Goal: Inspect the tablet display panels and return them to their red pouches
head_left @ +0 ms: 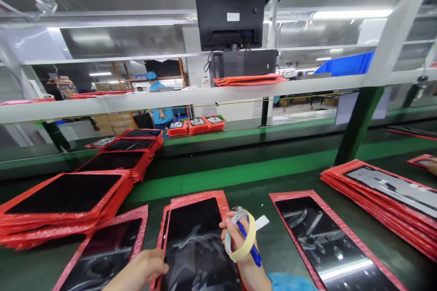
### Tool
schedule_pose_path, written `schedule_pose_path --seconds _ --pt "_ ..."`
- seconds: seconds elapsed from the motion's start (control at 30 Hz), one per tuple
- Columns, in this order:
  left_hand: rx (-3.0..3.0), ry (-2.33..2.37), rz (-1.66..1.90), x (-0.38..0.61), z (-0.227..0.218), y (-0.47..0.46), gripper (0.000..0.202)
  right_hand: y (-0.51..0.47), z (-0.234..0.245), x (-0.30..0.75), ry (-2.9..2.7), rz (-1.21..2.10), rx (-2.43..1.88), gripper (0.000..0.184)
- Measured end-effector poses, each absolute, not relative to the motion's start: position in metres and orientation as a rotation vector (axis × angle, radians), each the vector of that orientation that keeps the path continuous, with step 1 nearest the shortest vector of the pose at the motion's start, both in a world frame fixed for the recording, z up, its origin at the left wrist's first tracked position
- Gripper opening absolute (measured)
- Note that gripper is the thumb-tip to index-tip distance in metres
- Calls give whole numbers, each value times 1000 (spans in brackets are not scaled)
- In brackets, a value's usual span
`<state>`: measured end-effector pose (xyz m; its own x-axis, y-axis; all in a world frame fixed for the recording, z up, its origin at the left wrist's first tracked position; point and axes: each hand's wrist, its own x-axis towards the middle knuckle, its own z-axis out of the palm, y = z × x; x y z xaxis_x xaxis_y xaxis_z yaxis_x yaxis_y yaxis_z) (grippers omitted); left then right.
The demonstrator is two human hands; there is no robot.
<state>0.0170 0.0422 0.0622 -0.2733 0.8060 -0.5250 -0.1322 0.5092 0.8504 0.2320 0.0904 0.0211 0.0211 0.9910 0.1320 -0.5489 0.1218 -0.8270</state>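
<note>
A black glass screen panel (194,241) lies on red bubble wrap directly before me. My left hand (145,267) has its fingers curled around the left edge of this panel. At the panel's right side, my right hand (244,250) is closed on a blue pen (254,254). A roll of cream masking tape (251,238) hangs around the fingers of that same hand. Just beyond it a small white strip (262,222) shows. Another black screen panel (105,254) lies to the left, and a glossy screen panel (327,241) to the right, each on red wrap.
Stacks of red-wrapped panels (68,193) stand at the left. A stack with grey-backed panels (392,191) is at the right, where another person's hand (433,166) shows. A monitor (230,20) stands above a white shelf rail (300,86). A person in blue (159,100) is farther back.
</note>
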Motion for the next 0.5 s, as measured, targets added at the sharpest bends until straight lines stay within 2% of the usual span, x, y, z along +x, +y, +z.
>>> schedule_pose_path --seconds 0.07,0.17,0.2,0.33,0.5 --pt "517 1643 1041 23 69 40 30 92 16 234 -831 1319 -693 40" --pt "461 1571 1065 30 79 40 12 100 7 236 -800 1317 -706 44" --pt "457 1538 1058 32 82 41 12 103 4 236 -785 1320 -708 46" --pt "503 1413 1017 34 90 48 15 115 -4 235 -713 1307 -717 53" --pt "571 1351 1027 34 98 53 32 119 -8 232 -668 1275 -713 55"
